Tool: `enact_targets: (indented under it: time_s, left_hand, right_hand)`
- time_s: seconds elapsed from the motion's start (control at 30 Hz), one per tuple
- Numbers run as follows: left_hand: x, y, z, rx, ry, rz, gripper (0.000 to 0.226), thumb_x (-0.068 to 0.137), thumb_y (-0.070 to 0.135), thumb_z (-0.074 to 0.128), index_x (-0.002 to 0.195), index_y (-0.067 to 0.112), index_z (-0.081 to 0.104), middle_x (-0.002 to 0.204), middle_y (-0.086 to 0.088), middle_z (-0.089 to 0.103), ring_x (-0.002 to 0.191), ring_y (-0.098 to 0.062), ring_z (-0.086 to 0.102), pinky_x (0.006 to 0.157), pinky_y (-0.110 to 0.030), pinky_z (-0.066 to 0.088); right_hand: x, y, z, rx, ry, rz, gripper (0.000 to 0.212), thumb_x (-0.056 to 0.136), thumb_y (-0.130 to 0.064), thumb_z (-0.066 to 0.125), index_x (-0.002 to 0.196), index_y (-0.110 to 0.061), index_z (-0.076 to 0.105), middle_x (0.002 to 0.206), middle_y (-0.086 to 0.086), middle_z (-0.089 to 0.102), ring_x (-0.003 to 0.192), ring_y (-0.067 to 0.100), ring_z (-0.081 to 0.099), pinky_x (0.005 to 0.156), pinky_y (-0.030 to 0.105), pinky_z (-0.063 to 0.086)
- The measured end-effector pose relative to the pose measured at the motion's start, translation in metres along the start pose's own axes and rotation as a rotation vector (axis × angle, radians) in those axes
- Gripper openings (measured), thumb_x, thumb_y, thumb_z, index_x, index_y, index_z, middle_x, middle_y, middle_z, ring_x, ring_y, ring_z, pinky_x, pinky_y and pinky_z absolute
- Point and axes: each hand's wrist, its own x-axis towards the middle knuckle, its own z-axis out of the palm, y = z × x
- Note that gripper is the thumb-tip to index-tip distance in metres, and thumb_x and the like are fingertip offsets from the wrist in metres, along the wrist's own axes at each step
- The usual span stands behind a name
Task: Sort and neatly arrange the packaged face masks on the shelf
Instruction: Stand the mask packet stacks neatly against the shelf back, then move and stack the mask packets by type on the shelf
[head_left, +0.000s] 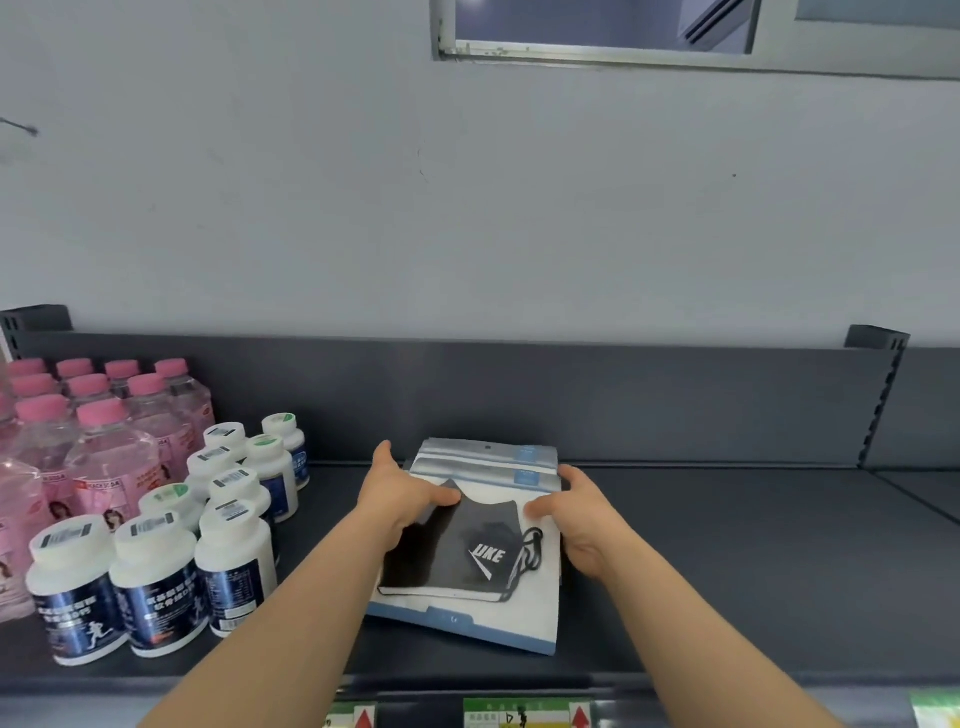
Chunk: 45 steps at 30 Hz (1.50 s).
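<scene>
packaged face masks (457, 551) lie stacked on the dark shelf (727, 545), right of the white supplement bottles (156, 566); the left hand (402, 496) and right hand (584, 514) each clasp a side edge, thumbs on the top pack.

A pale grey wall (467, 208), lightly scuffed, rises behind a dark grey metal shelf (727, 545) with a low back panel (571, 400). A metal-framed window (675, 57) sits high, right of centre.

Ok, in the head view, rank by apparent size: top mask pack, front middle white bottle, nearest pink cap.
top mask pack
front middle white bottle
nearest pink cap
Cap sits farther back, yet plainly smallest.
</scene>
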Motion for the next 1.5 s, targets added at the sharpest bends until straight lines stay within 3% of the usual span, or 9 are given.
enact_targets:
  time_s: [0.13,0.27,0.4,0.57,0.7,0.83,1.03,1.23,1.5]
  left_hand:
    - [-0.001,0.002,0.004,0.089,0.063,-0.006,0.116,0.070,0.012,0.088,0.156,0.017,0.010,0.153,-0.014,0.037,0.135,-0.034,0.042,0.105,-0.042,0.040]
    - [-0.003,0.006,0.001,0.028,0.043,-0.073,0.109,0.066,0.012,0.091,0.150,0.003,0.023,0.147,-0.017,0.043,0.132,-0.035,0.044,0.102,-0.041,0.042]
    - [-0.005,0.002,-0.001,-0.131,-0.088,-0.150,0.050,0.069,0.003,0.087,0.106,-0.004,0.054,0.092,-0.012,0.065,0.082,-0.026,0.064,0.076,-0.037,0.052]
    - [0.009,0.017,0.003,-0.298,-0.085,0.139,0.104,0.064,0.003,0.089,0.149,0.021,0.032,0.125,-0.006,0.063,0.106,-0.026,0.065,0.084,-0.042,0.057]
    - [0.026,0.046,0.007,-0.199,0.012,0.339,0.112,0.065,0.009,0.089,0.152,0.031,0.023,0.137,0.002,0.057,0.121,-0.020,0.057,0.106,-0.046,0.046]
    - [0.036,0.052,0.011,-0.105,0.024,0.295,0.118,0.075,0.009,0.083,0.157,0.027,0.001,0.150,-0.007,0.045,0.132,-0.026,0.048,0.111,-0.041,0.037]
    - [0.043,0.029,0.012,-0.150,0.040,0.213,0.116,0.077,0.019,0.083,0.157,0.025,-0.001,0.149,-0.008,0.044,0.128,-0.028,0.050,0.104,-0.043,0.044]
    - [0.030,0.026,0.015,-0.188,0.101,0.280,0.106,0.080,0.025,0.080,0.157,0.026,0.007,0.151,-0.003,0.040,0.130,-0.025,0.048,0.096,-0.035,0.041]
    - [-0.010,0.030,0.033,-0.141,0.291,0.586,0.045,0.091,0.015,0.064,0.131,0.030,0.050,0.131,0.013,0.055,0.118,-0.004,0.050,0.099,-0.025,0.040]
  right_hand:
    - [0.002,-0.007,0.001,-0.151,0.030,-0.015,0.080,0.083,0.006,0.063,0.148,-0.014,0.021,0.102,0.003,0.050,0.096,0.026,0.059,0.082,0.039,0.053]
    - [0.007,-0.009,-0.004,-0.146,0.045,0.037,0.093,0.079,0.009,0.067,0.152,-0.015,0.013,0.127,0.013,0.050,0.103,0.036,0.061,0.086,0.049,0.055]
    - [0.005,-0.004,-0.010,-0.008,0.009,0.024,0.101,0.079,0.012,0.066,0.154,-0.025,0.008,0.139,0.016,0.048,0.094,0.035,0.065,0.073,0.047,0.058]
    - [0.012,-0.027,-0.019,-0.048,0.021,-0.311,0.102,0.083,0.007,0.064,0.154,-0.029,0.000,0.135,-0.003,0.051,0.107,0.019,0.061,0.090,0.043,0.054]
    - [0.026,-0.062,-0.018,-0.102,0.063,-0.491,0.098,0.085,0.007,0.061,0.154,-0.026,-0.001,0.131,-0.006,0.052,0.103,0.007,0.057,0.090,0.026,0.048]
    - [0.045,-0.057,-0.015,-0.115,0.067,-0.419,0.102,0.084,0.002,0.065,0.154,-0.024,-0.006,0.143,0.000,0.045,0.117,0.016,0.054,0.100,0.034,0.045]
    - [0.053,-0.037,-0.021,-0.087,0.055,-0.344,0.111,0.079,-0.015,0.077,0.153,-0.028,-0.004,0.152,-0.003,0.037,0.130,0.019,0.047,0.108,0.046,0.041]
    - [0.043,-0.038,-0.024,-0.113,0.081,-0.386,0.110,0.079,-0.024,0.079,0.154,-0.026,-0.001,0.156,-0.002,0.029,0.137,0.019,0.037,0.109,0.039,0.036]
    - [0.007,-0.025,-0.039,-0.234,0.192,-0.411,0.086,0.084,-0.025,0.073,0.152,-0.027,0.020,0.155,-0.003,0.030,0.141,0.016,0.031,0.109,0.034,0.032]
